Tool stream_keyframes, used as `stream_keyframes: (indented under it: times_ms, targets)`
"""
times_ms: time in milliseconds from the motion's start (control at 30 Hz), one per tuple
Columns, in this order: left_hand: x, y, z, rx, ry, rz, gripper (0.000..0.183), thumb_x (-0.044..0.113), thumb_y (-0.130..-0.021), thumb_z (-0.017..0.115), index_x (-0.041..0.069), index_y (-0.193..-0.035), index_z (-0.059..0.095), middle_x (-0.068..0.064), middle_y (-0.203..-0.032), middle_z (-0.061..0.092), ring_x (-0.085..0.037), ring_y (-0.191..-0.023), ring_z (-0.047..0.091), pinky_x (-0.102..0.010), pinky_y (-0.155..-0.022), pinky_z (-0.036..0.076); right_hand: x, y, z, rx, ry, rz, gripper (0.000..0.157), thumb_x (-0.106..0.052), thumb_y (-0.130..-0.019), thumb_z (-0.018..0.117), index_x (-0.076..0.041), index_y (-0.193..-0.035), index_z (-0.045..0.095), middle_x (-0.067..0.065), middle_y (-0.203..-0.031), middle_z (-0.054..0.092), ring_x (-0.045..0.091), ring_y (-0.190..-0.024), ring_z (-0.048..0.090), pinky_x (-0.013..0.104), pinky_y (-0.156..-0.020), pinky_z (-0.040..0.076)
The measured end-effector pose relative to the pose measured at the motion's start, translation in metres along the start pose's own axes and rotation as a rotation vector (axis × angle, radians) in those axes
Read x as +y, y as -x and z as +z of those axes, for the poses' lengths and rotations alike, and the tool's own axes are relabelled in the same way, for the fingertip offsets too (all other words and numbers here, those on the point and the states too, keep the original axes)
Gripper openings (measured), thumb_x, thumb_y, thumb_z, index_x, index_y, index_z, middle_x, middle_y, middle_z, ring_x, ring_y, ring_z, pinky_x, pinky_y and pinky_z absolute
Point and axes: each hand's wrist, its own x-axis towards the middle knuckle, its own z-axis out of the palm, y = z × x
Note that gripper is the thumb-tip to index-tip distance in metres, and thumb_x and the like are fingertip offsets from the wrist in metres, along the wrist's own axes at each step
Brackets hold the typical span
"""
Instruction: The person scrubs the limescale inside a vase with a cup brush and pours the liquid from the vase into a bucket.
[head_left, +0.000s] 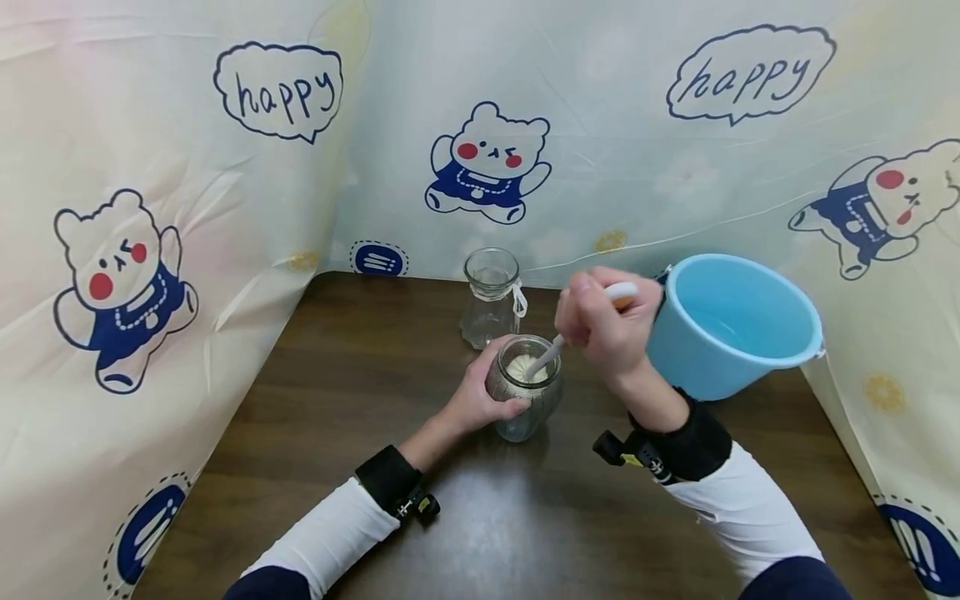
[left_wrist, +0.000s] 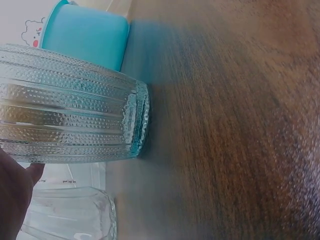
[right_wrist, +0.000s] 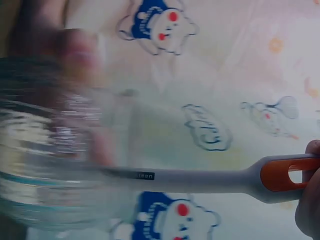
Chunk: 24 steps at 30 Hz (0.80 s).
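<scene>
My left hand (head_left: 480,385) grips a ribbed, dotted clear glass jar (head_left: 520,427) at the middle of the table, thumb on its near side. Down through the jar's mouth goes a cleaning brush (head_left: 549,353), its cream head inside. Above the jar, my right hand (head_left: 609,323) holds the brush's handle with fingers curled round it. The right wrist view shows the pale grey shaft and the orange handle inset (right_wrist: 277,175), with the jar blurred at left. In the left wrist view the jar (left_wrist: 75,107) looks sideways, a tan blur showing through its wall.
Just behind the jar stands a clear glass vase (head_left: 480,321) with a white string bow at its neck. A light blue bucket (head_left: 701,354) is at the back right, close to my right forearm. Printed cloth (head_left: 390,167) encloses the wooden table (head_left: 337,375) at back and sides.
</scene>
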Motion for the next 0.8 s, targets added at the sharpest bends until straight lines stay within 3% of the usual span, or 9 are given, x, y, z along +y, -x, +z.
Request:
stream_keyframes:
  times_ms: [133, 200, 333, 433, 600, 700, 800]
  targets:
    - [-0.004, -0.001, 0.001, -0.004, 0.012, -0.019, 0.108, 0.076, -0.076, 0.076, 0.001, -0.147, 0.048, -0.020, -0.139, 0.060, -0.035, -0.125, 0.058, -0.038, -0.110, 0.045, 0.020, 0.015, -0.009, -0.028, 0.065, 0.079, 0.049, -0.006, -0.098, 0.055, -0.008, -0.052, 0.041, 0.003, -0.043, 0.035, 0.013, -0.033, 0.034, 0.029, -0.033, 0.030]
    - [-0.004, -0.002, 0.001, -0.014, 0.014, -0.028, 0.107, 0.076, -0.076, 0.076, 0.001, -0.147, 0.048, -0.020, -0.140, 0.059, -0.035, -0.126, 0.057, -0.040, -0.111, 0.045, 0.019, 0.016, -0.012, -0.037, 0.061, 0.108, 0.048, -0.006, -0.098, 0.055, -0.008, -0.052, 0.041, 0.003, -0.043, 0.035, 0.014, -0.033, 0.034, 0.030, -0.033, 0.030]
    - [-0.004, -0.002, 0.002, -0.039, 0.024, -0.026, 0.104, 0.073, -0.077, 0.077, 0.003, -0.147, 0.048, -0.019, -0.139, 0.060, -0.037, -0.127, 0.057, -0.041, -0.111, 0.045, -0.006, -0.001, -0.009, -0.056, 0.017, 0.112, 0.047, -0.001, -0.096, 0.051, -0.006, -0.051, 0.037, 0.003, -0.043, 0.031, 0.013, -0.033, 0.031, 0.028, -0.033, 0.026]
    - [-0.004, 0.000, 0.000, -0.048, 0.025, -0.019, 0.102, 0.071, -0.078, 0.078, 0.003, -0.147, 0.048, -0.019, -0.139, 0.060, -0.040, -0.126, 0.057, -0.043, -0.111, 0.045, -0.023, -0.015, -0.002, -0.120, 0.050, 0.141, 0.048, -0.004, -0.098, 0.053, -0.005, -0.052, 0.039, 0.003, -0.044, 0.033, 0.014, -0.034, 0.033, 0.029, -0.034, 0.027]
    - [-0.001, 0.000, -0.007, -0.034, -0.019, -0.013, 0.107, 0.077, -0.076, 0.074, 0.001, -0.147, 0.047, -0.022, -0.138, 0.060, -0.040, -0.123, 0.058, -0.048, -0.108, 0.046, -0.015, -0.011, 0.002, -0.241, 0.188, 0.338, 0.045, -0.012, -0.102, 0.052, -0.005, -0.057, 0.050, 0.004, -0.047, 0.041, 0.020, -0.038, 0.040, 0.032, -0.038, 0.035]
    - [0.007, -0.001, -0.008, -0.041, -0.001, -0.010, 0.107, 0.074, -0.078, 0.075, -0.003, -0.147, 0.046, -0.027, -0.136, 0.059, -0.046, -0.121, 0.058, -0.055, -0.106, 0.047, -0.001, 0.001, -0.002, -0.233, 0.212, 0.472, 0.046, -0.013, -0.105, 0.050, -0.004, -0.059, 0.049, 0.005, -0.049, 0.041, 0.024, -0.041, 0.039, 0.036, -0.042, 0.036]
    - [0.020, -0.002, -0.008, -0.061, 0.030, -0.008, 0.104, 0.067, -0.081, 0.077, -0.009, -0.145, 0.045, -0.033, -0.134, 0.058, -0.053, -0.119, 0.056, -0.062, -0.104, 0.046, 0.003, 0.004, -0.007, -0.200, 0.200, 0.546, 0.048, -0.012, -0.105, 0.049, -0.004, -0.058, 0.045, 0.004, -0.049, 0.040, 0.024, -0.042, 0.037, 0.036, -0.044, 0.036]
